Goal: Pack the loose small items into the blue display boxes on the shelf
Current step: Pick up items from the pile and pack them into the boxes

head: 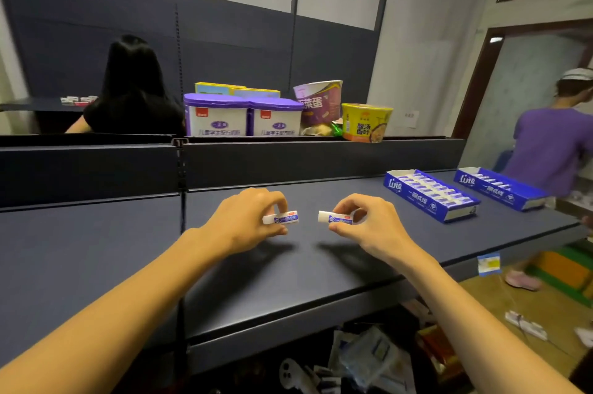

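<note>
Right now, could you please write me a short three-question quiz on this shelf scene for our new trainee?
1. True or false: each hand, left hand and right hand, pinches one small white-and-blue item.
2. Which blue display box looks fuller: A) the nearer box, B) the farther box?
3. Fill in: both boxes sit on the dark shelf, to the person's ____.

Key
1. True: left item, right item.
2. A; its rows look nearly full, while the farther box shows fewer items.
3. Right.
</note>
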